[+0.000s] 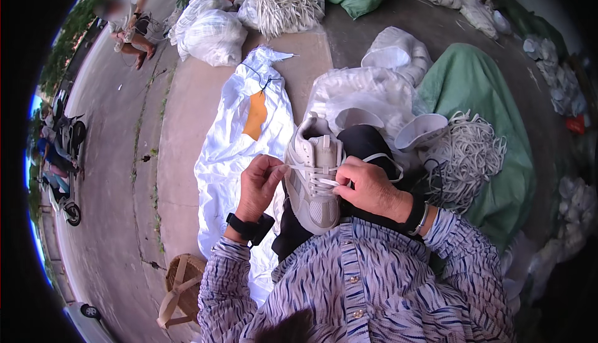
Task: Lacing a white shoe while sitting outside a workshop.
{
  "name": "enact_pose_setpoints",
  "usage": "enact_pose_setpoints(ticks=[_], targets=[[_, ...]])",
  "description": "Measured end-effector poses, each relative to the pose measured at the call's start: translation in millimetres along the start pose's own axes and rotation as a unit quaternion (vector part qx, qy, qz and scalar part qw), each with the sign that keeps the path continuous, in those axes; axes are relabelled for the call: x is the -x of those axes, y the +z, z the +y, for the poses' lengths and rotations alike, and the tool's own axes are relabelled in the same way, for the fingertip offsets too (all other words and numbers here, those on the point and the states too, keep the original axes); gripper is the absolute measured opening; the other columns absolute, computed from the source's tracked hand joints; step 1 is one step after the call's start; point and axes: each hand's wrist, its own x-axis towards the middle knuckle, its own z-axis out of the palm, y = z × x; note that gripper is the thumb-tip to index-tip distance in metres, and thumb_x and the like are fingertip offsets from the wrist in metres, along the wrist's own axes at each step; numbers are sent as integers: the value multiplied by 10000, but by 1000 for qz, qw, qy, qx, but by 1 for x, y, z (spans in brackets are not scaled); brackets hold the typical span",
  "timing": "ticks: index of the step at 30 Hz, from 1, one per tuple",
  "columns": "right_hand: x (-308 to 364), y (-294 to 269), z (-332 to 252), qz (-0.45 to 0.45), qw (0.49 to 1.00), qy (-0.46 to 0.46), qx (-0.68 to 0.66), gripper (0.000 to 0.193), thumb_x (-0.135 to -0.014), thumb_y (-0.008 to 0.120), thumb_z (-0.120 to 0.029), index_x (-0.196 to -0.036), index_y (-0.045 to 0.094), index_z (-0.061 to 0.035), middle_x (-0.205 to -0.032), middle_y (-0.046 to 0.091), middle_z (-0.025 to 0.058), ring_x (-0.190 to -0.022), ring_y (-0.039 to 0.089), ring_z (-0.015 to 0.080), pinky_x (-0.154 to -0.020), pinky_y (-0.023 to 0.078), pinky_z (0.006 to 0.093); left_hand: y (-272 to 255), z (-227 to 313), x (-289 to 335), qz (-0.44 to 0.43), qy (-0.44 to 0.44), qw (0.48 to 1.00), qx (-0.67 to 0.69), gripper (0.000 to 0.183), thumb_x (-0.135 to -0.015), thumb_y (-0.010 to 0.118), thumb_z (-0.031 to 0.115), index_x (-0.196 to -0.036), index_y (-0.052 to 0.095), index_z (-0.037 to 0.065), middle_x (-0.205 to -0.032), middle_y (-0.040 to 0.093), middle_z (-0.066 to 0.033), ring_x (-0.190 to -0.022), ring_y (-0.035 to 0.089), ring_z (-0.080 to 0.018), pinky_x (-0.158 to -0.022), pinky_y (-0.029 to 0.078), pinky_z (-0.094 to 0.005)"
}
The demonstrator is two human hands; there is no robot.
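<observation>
A pale grey and white sneaker (pixel 313 209) rests on my lap, its toe toward me and its opening away. White shoelace (pixel 321 170) crosses the tongue in several rows. On the shoe's left side, my left hand (pixel 260 184) pinches a stretch of lace between thumb and fingers. My right hand (pixel 370 187) closes on lace at the right side, close to the eyelets, and a loose loop rises behind it. To the right lies a big tangle of white shoelaces (pixel 470 156) on green sacking (pixel 476 87).
White plastic bags (pixel 361 90) stand just beyond my knees. A shiny white sheet (pixel 240 131) with an orange patch spreads on the left. Farther off are a bag of laces (pixel 280 6) and white sacks (pixel 212 34). A woven stool (pixel 184 284) is at lower left. Another person (pixel 128 28) sits at far left.
</observation>
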Motion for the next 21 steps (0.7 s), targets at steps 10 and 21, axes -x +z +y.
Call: enact_pose_setpoints(ticks=[10, 21], targets=[[9, -20, 15, -84, 994, 33, -58, 82, -716, 647, -121, -787, 640, -79, -784, 532, 88, -718, 566, 272, -659, 458, 366, -15, 4, -11, 2, 13, 1000, -3, 107, -848, 643, 78, -813, 573, 6, -697, 514, 29, -622, 446, -41, -558, 380, -190], [-6, -18, 13, 103, 994, 5, 27, 191, -769, 629, -63, -942, 561, -20, -861, 586, 121, -733, 604, 308, -613, 479, 380, -75, 20, -9, 73, 2, 996, -56, 132, -871, 618, 101, -816, 552, 0, -741, 521, 30, -691, 452, -32, -627, 381, -174]])
